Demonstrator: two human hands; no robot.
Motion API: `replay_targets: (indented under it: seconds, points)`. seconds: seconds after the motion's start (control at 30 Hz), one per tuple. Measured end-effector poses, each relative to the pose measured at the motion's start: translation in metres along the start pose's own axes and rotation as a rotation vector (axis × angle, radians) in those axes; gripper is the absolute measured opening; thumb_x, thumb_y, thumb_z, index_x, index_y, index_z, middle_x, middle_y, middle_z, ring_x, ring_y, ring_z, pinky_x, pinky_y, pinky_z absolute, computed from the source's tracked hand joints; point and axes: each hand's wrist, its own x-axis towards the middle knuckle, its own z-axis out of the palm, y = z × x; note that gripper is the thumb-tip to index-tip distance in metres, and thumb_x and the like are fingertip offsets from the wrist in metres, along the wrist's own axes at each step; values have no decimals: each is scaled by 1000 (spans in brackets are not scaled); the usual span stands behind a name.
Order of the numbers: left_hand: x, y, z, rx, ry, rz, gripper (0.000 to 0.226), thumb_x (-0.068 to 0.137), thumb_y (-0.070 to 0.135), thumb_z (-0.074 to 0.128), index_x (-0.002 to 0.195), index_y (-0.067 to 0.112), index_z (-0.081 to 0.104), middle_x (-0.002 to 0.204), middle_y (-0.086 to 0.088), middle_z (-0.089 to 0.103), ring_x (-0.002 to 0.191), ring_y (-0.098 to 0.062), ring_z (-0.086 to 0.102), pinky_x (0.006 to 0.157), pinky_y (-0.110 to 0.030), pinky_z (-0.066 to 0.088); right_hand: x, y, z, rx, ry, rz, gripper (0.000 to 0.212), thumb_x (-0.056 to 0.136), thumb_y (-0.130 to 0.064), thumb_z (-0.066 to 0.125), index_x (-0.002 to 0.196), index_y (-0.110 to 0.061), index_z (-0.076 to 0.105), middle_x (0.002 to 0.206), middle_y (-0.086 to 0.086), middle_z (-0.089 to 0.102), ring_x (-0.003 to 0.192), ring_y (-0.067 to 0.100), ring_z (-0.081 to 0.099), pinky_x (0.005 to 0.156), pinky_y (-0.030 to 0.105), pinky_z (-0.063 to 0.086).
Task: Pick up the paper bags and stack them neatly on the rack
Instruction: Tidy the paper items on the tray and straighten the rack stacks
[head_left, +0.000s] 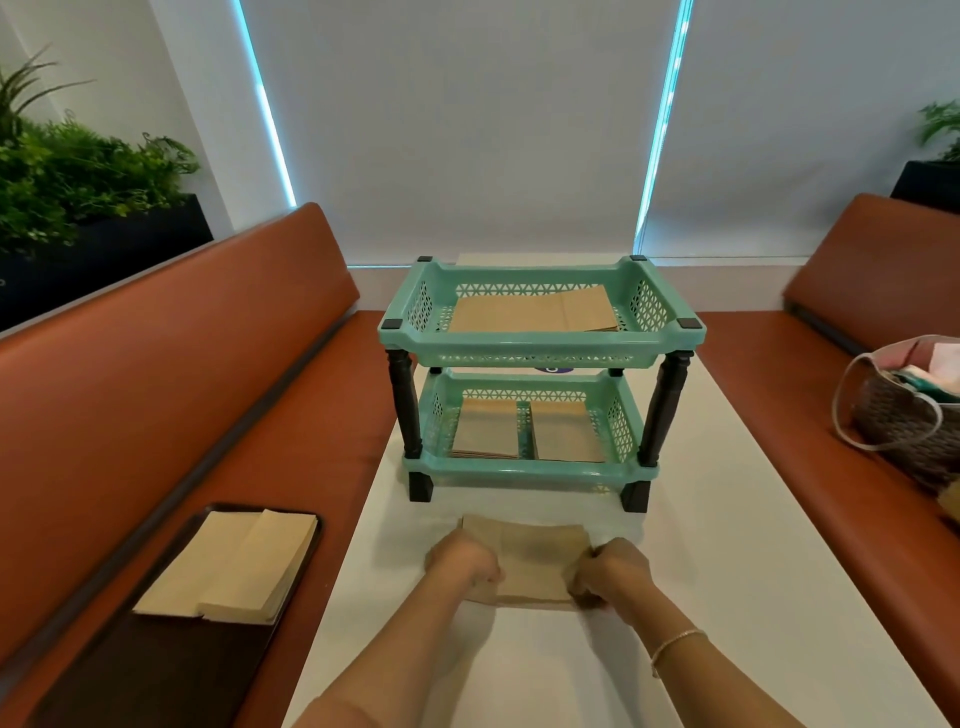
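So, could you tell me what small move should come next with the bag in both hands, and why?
Probably lift the paper bag off the table toward the rack. The left hand and right hand already have a grip on its two ends, and it lies just in front of the rack.

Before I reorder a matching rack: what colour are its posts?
Black posts, mint-green trays; the head view shows them.

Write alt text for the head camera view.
Both hands, left hand and right hand, grip a flat paper bag on a white table before a green two-tier rack already holding bags; more bags lie on a dark tray at left.
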Motion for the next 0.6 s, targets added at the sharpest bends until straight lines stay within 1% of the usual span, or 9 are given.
replay_targets:
  seconds: [0.1, 0.13, 0.17, 0.23, 0.3, 0.37, 0.47, 0.53, 0.6]
  points:
    - [-2, -3, 2, -88, -29, 5, 53, 81, 36, 70, 123, 11, 51, 124, -6, 57, 115, -23, 54, 98, -31, 45, -2, 5, -2, 27, -40, 17, 18, 66, -3, 72, 70, -7, 54, 67, 7, 59, 64, 21, 61, 64, 26, 54]
    - [-1, -5, 3, -146, -25, 33, 52, 79, 33, 72, 122, 12, 53, 122, -5, 59, 113, -23, 55, 99, -33, 45, -3, 8, -4, 43, -35, 22, 19, 63, -3, 72, 70, -7, 55, 68, 7, 59, 64, 19, 59, 61, 26, 52]
    - [0, -8, 4, -226, -27, 81, 50, 78, 29, 73, 122, 14, 54, 119, -3, 61, 111, -23, 56, 99, -36, 46, -3, 12, -5, 69, -20, 12, 22, 60, -3, 72, 73, -8, 55, 72, 6, 58, 67, 19, 57, 60, 26, 51]
    - [-2, -14, 4, -468, -65, 209, 48, 77, 20, 73, 122, 19, 56, 114, 0, 64, 108, -21, 58, 99, -41, 47, -1, 17, -6, 144, 37, -49, 40, 57, -8, 74, 91, -10, 52, 89, 7, 58, 82, 21, 56, 67, 29, 52]
    - [-9, -18, 4, -711, -157, 312, 54, 77, 9, 74, 125, 19, 53, 116, -2, 64, 111, -22, 58, 100, -44, 47, 0, 21, -6, 316, 64, -116, 59, 60, -9, 77, 109, -11, 45, 103, 9, 56, 96, 26, 56, 80, 37, 54]
    - [-14, -19, 4, -853, -199, 361, 59, 75, 2, 75, 127, 15, 51, 117, -4, 64, 111, -23, 58, 99, -43, 48, -1, 24, -8, 523, 37, -188, 67, 65, -2, 76, 118, -14, 38, 108, 8, 55, 98, 27, 58, 81, 42, 55]
    - [-18, -16, 6, -892, -134, 374, 60, 68, 3, 81, 118, 23, 54, 113, -2, 65, 110, -22, 58, 99, -45, 47, -6, 26, -14, 551, 14, -303, 54, 70, 8, 70, 115, -12, 48, 105, 9, 59, 90, 21, 58, 74, 34, 51]
    - [-17, -14, 8, -889, -76, 393, 55, 63, 7, 84, 107, 25, 57, 110, -1, 65, 108, -23, 59, 97, -45, 48, -10, 26, -17, 559, 30, -349, 40, 70, 14, 67, 100, -11, 57, 99, 11, 63, 83, 19, 58, 71, 31, 48]
    - [-20, -12, 10, -874, -13, 416, 47, 64, 8, 84, 97, 25, 55, 106, -1, 63, 104, -22, 59, 92, -40, 52, -10, 28, -15, 576, 40, -359, 36, 71, 15, 63, 89, -16, 59, 95, 12, 63, 83, 21, 58, 71, 32, 48]
